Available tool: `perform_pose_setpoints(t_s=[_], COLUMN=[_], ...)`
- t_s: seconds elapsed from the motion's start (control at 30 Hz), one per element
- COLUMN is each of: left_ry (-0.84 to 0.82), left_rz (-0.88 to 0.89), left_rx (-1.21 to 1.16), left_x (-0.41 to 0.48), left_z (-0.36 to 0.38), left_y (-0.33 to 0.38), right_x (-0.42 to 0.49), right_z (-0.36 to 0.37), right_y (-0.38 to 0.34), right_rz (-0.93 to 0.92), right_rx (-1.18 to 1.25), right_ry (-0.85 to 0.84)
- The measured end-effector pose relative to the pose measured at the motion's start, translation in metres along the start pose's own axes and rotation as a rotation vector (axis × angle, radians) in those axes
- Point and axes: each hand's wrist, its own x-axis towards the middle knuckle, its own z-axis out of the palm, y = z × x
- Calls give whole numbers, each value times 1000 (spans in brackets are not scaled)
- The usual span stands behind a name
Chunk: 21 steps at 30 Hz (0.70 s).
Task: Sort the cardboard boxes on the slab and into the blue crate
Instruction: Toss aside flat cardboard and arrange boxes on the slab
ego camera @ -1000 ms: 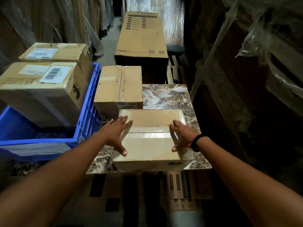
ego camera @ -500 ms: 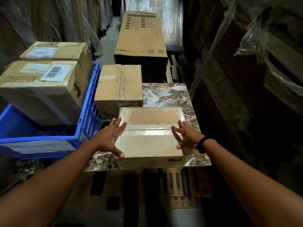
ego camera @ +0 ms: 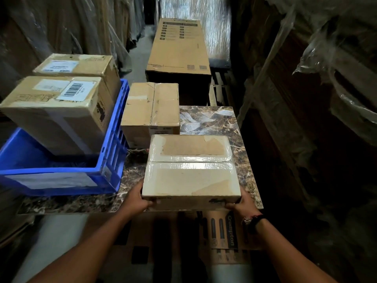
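Note:
A flat taped cardboard box point(ego camera: 190, 170) lies at the front of the brown marble slab point(ego camera: 216, 119). My left hand point(ego camera: 138, 198) grips its near left corner and my right hand point(ego camera: 239, 203) grips its near right corner, fingers curled under the front edge. Behind it on the slab stands a taller brown box point(ego camera: 151, 111). The blue crate point(ego camera: 61, 168) sits at the left, holding a large box with a barcode label point(ego camera: 57, 113) tilted against its far wall. Another labelled box point(ego camera: 77, 65) rests behind that one.
A long printed carton point(ego camera: 177, 45) lies beyond the slab in the aisle. Plastic-wrapped stock lines both sides. A wooden pallet point(ego camera: 220, 88) shows at the back right. Flattened printed cardboard point(ego camera: 224, 231) lies on the floor below the slab's front edge.
Both hands slid from the top of the flat box down to its near corners and now grip it. The box sits a little nearer the front edge.

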Motion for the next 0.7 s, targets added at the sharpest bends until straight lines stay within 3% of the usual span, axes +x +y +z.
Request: perform_pose_setpoints(t_s=[0.43, 0.7], left_ry=[358, 572], left_rz=[71, -119], left_rx=[-70, 41], left_x=[-6, 21], left_z=[-37, -32], left_y=[80, 130], right_x=[2, 42], right_z=[-28, -19], right_y=[-73, -109], right_rz=[-185, 23], right_rx=[-17, -91], right_ry=[159, 416])
